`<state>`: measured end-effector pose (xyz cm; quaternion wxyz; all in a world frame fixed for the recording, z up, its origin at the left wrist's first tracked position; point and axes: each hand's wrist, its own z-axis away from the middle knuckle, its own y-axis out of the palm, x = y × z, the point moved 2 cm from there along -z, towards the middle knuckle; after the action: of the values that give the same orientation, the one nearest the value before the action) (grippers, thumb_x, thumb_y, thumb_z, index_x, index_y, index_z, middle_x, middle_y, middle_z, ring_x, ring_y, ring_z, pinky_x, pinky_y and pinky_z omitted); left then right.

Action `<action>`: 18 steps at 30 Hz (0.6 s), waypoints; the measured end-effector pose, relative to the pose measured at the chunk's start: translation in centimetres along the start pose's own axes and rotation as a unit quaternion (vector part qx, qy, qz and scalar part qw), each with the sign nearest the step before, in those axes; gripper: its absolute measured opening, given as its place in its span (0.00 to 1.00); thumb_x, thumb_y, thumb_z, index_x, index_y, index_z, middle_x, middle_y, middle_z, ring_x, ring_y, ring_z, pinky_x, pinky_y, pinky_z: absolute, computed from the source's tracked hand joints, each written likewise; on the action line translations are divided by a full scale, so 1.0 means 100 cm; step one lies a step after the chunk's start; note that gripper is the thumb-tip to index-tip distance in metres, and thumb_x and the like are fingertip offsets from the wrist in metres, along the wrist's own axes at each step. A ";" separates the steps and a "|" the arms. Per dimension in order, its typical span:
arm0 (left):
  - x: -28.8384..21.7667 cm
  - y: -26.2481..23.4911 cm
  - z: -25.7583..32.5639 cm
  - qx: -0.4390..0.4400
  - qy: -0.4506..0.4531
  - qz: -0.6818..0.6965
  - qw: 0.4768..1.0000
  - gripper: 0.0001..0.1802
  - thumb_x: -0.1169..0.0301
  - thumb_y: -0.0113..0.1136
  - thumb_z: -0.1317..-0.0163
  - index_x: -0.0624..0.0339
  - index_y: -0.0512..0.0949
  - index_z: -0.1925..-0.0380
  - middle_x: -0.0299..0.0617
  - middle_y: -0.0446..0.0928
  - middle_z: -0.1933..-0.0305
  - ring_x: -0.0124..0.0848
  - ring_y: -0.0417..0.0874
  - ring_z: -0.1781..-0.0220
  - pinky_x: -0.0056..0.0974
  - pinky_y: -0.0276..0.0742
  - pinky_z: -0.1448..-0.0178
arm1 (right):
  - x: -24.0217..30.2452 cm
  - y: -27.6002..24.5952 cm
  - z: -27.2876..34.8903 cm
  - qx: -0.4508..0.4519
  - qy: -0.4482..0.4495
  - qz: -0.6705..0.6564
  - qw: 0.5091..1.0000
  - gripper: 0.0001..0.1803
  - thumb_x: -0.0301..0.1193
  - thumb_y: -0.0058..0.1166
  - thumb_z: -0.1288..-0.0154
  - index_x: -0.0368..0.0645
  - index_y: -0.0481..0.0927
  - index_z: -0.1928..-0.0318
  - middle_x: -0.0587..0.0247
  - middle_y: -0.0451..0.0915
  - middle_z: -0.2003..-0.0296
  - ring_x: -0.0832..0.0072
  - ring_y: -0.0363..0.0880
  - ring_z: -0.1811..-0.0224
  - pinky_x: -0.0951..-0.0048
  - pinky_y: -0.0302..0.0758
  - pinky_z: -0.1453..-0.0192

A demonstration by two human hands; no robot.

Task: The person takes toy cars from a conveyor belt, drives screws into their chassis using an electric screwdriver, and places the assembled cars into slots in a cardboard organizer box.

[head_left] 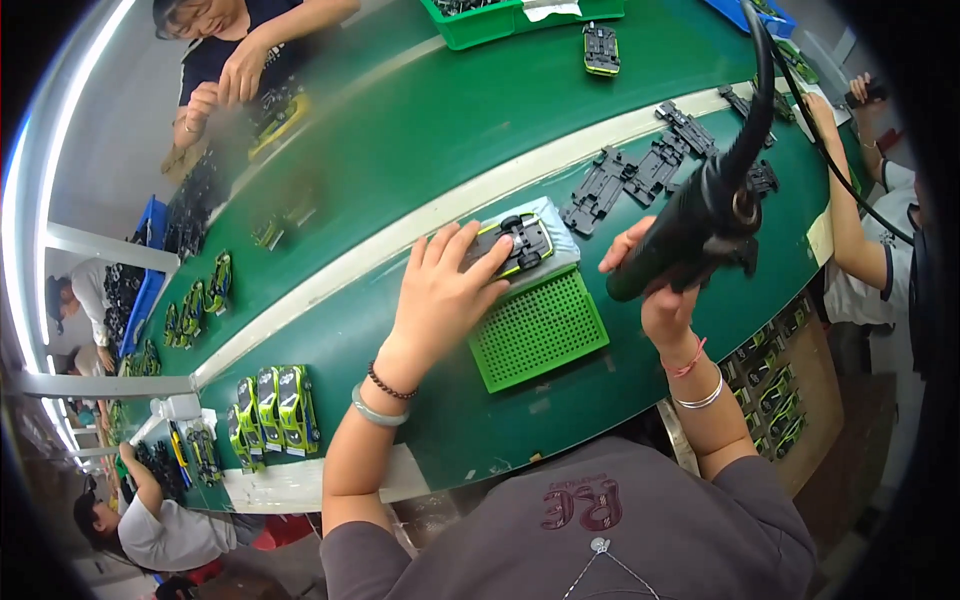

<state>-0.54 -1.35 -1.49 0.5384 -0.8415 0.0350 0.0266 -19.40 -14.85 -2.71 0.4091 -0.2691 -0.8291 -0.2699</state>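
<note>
Left hand (pixel 440 290): palm down, fingers spread flat, pressing the upturned toy car (pixel 520 243) without pinching it.
Toy car: wheels up on a pale block (pixel 562 240), above the green perforated mat (pixel 540 330).
Right hand (pixel 655 285): raised, wrapped tight around the black electric screwdriver (pixel 700 225).

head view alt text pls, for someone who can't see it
A person's left hand presses an upturned toy car onto a pale pad beside a green perforated tray, while the right hand grips a black powered screwdriver hanging on a cable. Black chassis parts and finished green toy cars lie on the green worktable.
</note>
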 end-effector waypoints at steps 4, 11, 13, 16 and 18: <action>0.004 0.000 -0.001 0.010 0.002 -0.035 0.999 0.26 0.57 0.62 0.50 0.41 0.72 0.49 0.46 0.70 0.47 0.45 0.68 0.44 0.53 0.66 0.47 | 0.003 0.008 -0.003 -0.049 0.062 0.033 0.996 0.47 0.68 0.45 0.50 0.31 0.69 0.55 0.61 0.74 0.74 0.74 0.74 0.72 0.75 0.71 0.66; 0.010 0.004 0.004 0.002 -0.006 -0.011 1.000 0.26 0.57 0.60 0.48 0.37 0.70 0.46 0.47 0.69 0.46 0.45 0.68 0.43 0.51 0.68 0.48 | -0.013 0.008 -0.007 -0.045 0.108 0.020 0.993 0.55 0.82 0.28 0.68 0.39 0.66 0.63 0.63 0.70 0.79 0.75 0.69 0.79 0.74 0.71 0.71; 0.011 0.004 0.007 -0.003 -0.008 0.005 1.000 0.26 0.58 0.60 0.47 0.36 0.70 0.46 0.47 0.69 0.46 0.45 0.69 0.44 0.50 0.68 0.48 | 0.003 0.015 -0.011 -0.087 0.016 -0.022 0.996 0.56 0.83 0.26 0.72 0.40 0.65 0.66 0.62 0.69 0.80 0.75 0.68 0.82 0.73 0.71 0.75; 0.012 0.002 0.011 -0.006 -0.011 0.022 1.000 0.26 0.58 0.60 0.47 0.35 0.70 0.45 0.46 0.69 0.47 0.44 0.69 0.45 0.47 0.69 0.50 | 0.031 0.044 -0.022 -0.029 -0.043 -0.123 0.991 0.58 0.84 0.20 0.72 0.35 0.65 0.68 0.61 0.70 0.79 0.74 0.71 0.81 0.76 0.70 0.78; 0.014 0.002 0.013 -0.013 -0.009 0.029 0.999 0.27 0.58 0.60 0.47 0.35 0.69 0.45 0.46 0.69 0.48 0.43 0.70 0.46 0.45 0.69 0.51 | 0.022 0.058 -0.019 0.014 -0.044 -0.131 0.990 0.60 0.84 0.19 0.73 0.35 0.65 0.67 0.60 0.70 0.81 0.74 0.72 0.82 0.75 0.69 0.79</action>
<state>0.80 -0.28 -2.36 0.5268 -0.8468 0.0543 0.0498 -15.68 -11.47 1.42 0.3375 -0.1643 -0.8779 -0.2973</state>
